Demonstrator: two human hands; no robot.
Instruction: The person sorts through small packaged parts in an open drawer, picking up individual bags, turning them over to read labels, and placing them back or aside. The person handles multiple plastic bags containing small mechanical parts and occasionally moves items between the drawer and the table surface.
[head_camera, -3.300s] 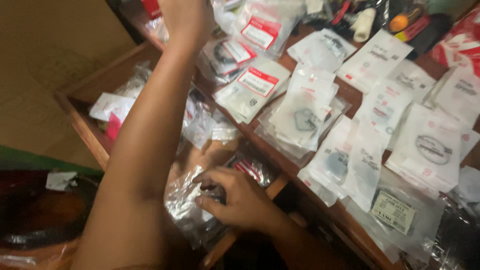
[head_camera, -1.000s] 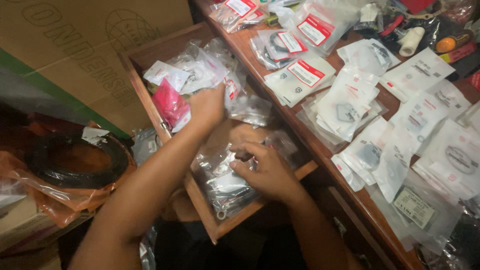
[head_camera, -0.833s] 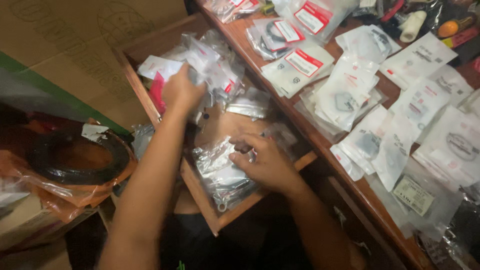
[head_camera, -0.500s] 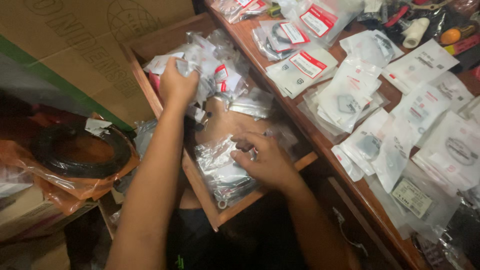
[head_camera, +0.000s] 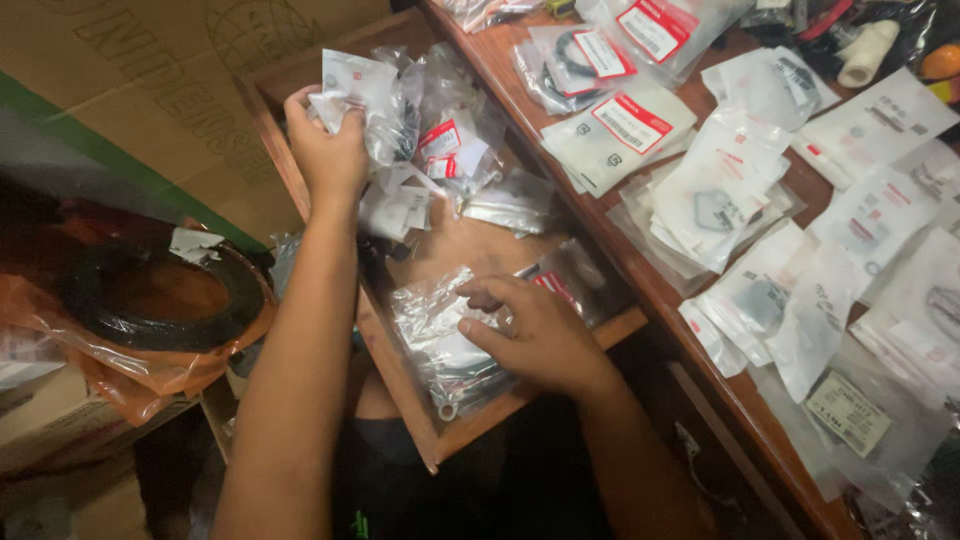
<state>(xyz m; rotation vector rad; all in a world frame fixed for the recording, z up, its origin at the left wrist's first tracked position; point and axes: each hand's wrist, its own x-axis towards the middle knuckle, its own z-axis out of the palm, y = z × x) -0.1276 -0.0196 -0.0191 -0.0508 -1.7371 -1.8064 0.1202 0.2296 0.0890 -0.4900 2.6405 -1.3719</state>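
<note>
A cluttered parts counter filled the scene: a long wooden table (head_camera: 640, 290) ran from the top of the head camera's view down to the lower right, its top covered with white and clear plastic packets of gaskets and seals (head_camera: 740, 190), several bearing red-and-white labels. A white cylindrical roll (head_camera: 868, 52) lay near the far right edge. Below the table's edge an open wooden drawer (head_camera: 400, 400) stood pulled out toward the person, heaped with more small bagged parts. To the left, a black rubber ring wrapped in orange plastic (head_camera: 165, 300) sat on stacked goods in front of a brown cardboard box (head_camera: 160, 90).

The left hand (head_camera: 325, 150) reached to the far end of the drawer, its fingers curled closed around a crumpled white packet (head_camera: 355, 90) lifted above the heap. The right hand (head_camera: 535, 335) lay at the near end of the drawer, fingers bent and spread loosely, pressing down on a pile of clear plastic bags (head_camera: 445, 335) that held dark ring-shaped parts; it rested on the pile rather than clamping any one bag. Between the two hands, a patch of the drawer's bare wooden floor showed. Both forearms stretched up from the bottom of the frame.
</note>
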